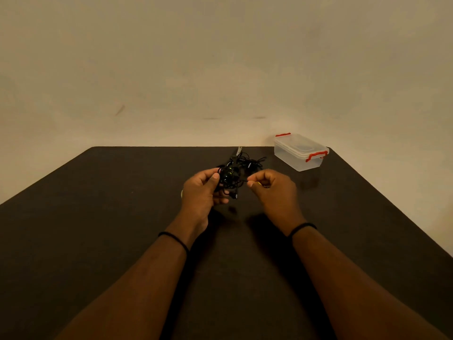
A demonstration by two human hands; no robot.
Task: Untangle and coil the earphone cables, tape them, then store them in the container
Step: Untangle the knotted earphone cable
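Observation:
A tangled bundle of black earphone cables (229, 179) is lifted just above the dark table (98, 217). My left hand (202, 191) grips the bundle from its left side, thumb on top. My right hand (272, 186) pinches a single black strand that runs out of the bundle to the right. More black cable (250, 161) lies on the table behind the hands. A clear plastic container (300, 152) with red clips, lid on, stands at the back right.
A thin metallic object (239, 151) lies at the table's far edge behind the cables; I cannot tell what it is. A small pale object (182, 193) peeks out left of my left hand. A beige wall rises behind the table.

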